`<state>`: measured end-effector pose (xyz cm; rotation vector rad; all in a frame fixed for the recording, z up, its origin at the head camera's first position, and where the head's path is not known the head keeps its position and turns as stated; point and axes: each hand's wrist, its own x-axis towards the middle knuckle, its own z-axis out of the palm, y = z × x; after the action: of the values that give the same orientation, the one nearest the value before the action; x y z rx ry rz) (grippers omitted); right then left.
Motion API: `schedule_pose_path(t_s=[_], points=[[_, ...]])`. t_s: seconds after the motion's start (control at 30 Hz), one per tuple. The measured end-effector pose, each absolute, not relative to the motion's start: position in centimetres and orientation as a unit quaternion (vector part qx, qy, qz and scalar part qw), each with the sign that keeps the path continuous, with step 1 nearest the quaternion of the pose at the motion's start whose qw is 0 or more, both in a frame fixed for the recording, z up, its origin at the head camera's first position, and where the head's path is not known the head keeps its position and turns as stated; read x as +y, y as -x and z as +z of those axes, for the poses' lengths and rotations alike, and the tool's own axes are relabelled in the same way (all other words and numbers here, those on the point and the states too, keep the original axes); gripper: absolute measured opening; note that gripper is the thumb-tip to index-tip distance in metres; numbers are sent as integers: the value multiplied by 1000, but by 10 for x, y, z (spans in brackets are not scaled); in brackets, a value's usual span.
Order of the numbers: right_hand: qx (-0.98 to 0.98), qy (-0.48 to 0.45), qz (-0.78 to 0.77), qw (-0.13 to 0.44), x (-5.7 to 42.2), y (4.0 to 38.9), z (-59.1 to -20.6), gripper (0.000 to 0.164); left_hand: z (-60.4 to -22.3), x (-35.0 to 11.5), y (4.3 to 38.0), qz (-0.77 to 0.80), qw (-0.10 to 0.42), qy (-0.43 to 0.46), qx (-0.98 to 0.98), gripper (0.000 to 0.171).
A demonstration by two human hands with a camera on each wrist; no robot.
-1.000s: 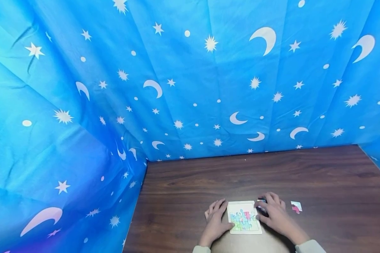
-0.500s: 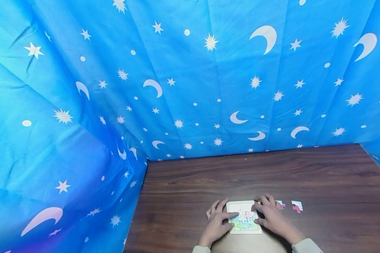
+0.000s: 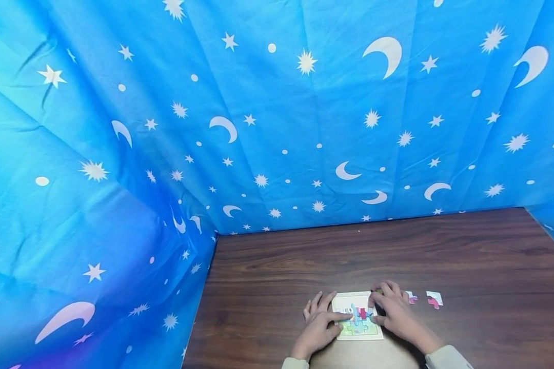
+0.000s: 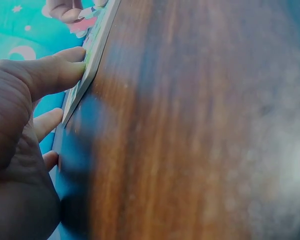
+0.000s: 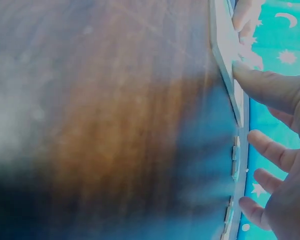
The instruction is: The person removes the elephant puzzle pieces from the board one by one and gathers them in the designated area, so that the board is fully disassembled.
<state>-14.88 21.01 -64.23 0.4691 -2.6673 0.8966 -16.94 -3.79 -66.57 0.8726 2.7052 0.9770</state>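
The left hand [image 3: 317,326], unclenched, has reached farther onto the puzzle [image 3: 361,326], opposite the right hand [image 3: 394,311], whose hold is unclear.

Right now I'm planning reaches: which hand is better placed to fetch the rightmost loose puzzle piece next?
Probably the right hand: the piece lies on its side of the frame; the left hand is at the opposite edge, touching the puzzle.

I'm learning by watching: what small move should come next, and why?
Probably the right hand should pick up the nearer loose piece for the puzzle tray. The tray's far strip shows bare, that piece lies just past the hand's fingers, and the left hand touches the tray, so it could steady it.
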Motion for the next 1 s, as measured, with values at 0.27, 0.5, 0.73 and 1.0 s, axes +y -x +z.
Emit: schedule_pose_path(t_s=[0.27, 0.5, 0.73, 1.0], points=[[-932, -217, 244, 156, 214, 151, -643, 28, -666, -39, 169, 330, 60, -292, 896, 40], [-940, -227, 231, 108, 217, 152, -634, 26, -666, -38, 170, 329, 66, -292, 896, 40], [-927, -235, 245, 161, 214, 155, -634, 41, -666, -37, 172, 324, 70, -288, 898, 40], [-898, -231, 319, 199, 216, 155, -635, 35, -665, -38, 170, 320, 78, -283, 901, 39]])
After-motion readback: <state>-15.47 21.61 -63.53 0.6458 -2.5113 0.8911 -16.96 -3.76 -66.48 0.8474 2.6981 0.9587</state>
